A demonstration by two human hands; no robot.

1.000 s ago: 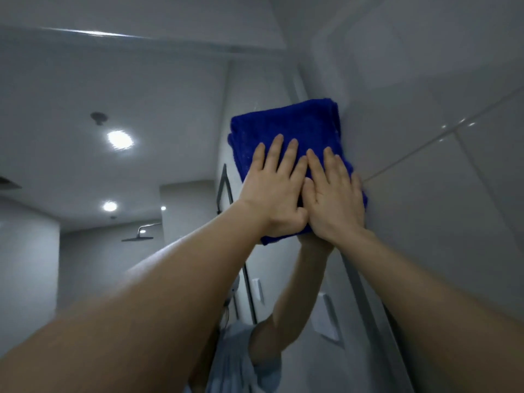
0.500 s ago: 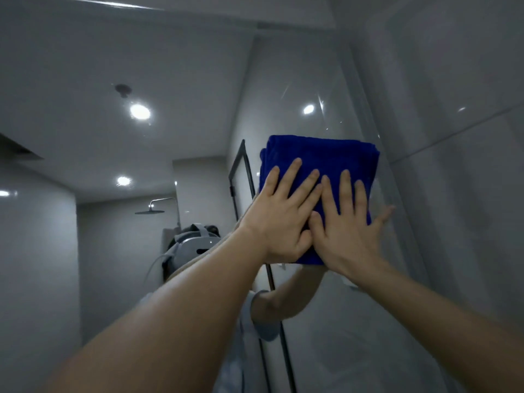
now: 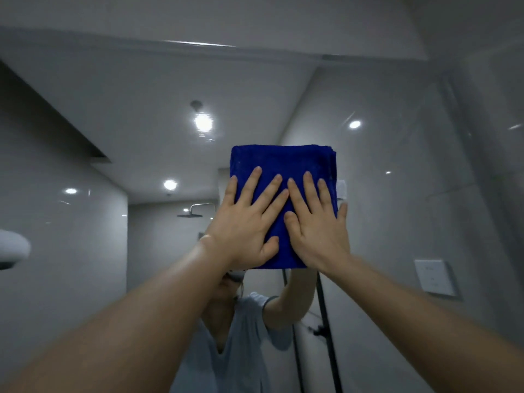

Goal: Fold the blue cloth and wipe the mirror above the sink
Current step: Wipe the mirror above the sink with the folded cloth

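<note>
The wiping step is in hand: the fold looks done, since the blue cloth [image 3: 283,163] is a thick squared pad with stacked edges showing at its upper right corner. It lies flat against the mirror [image 3: 136,114], under the 2 hands and reaching up past their fingertips. The left hand [image 3: 243,222] and the right hand [image 3: 317,231] sit side by side on the pad's lower half, palms down, fingers straight and spread, their nearest fingers touching; neither pinches the fabric (they hold it by flat pressure alone). The right little finger reaches past the pad's right edge. To the left of the left hand the glass reflects a shower head [image 3: 195,211] and ceiling lights [image 3: 203,122].

The next move probably calls for sliding the pad across the glass with even pressure from both palms, so that the layers do not slip apart or drop. Wide stretches of glass lie left of and below the hands; which parts are already clean cannot be told
</note>
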